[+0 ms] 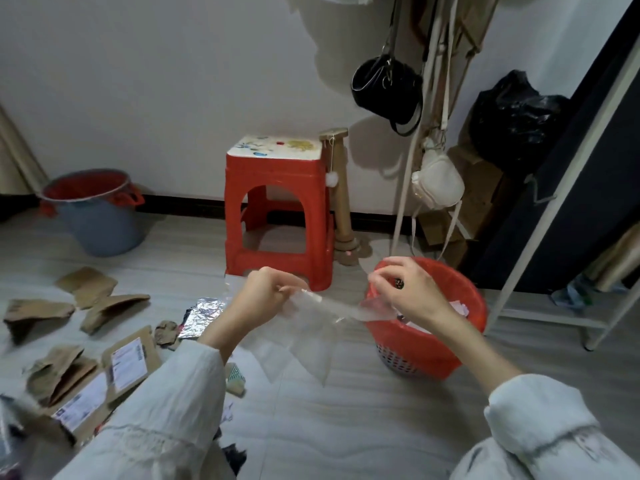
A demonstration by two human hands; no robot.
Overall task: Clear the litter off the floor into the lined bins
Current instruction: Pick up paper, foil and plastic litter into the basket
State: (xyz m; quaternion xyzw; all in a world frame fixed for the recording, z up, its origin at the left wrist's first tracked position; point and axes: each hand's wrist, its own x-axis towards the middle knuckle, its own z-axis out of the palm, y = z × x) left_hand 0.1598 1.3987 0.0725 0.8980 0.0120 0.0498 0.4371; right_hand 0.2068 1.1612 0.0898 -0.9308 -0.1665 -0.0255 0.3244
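Plastic film (311, 327) stretches between left hand (263, 292) and right hand (405, 289).

Single head view, looking forward and down, close over hands, toward wall (156, 81).

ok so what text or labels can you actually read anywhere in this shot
None can be read.
Shipping labels on the cardboard mailers: printed lines and a barcode, too small and blurred to read.
Red stool top: painted pictures, no words.
Clear plastic bag held by the left hand and right hand: no print visible.
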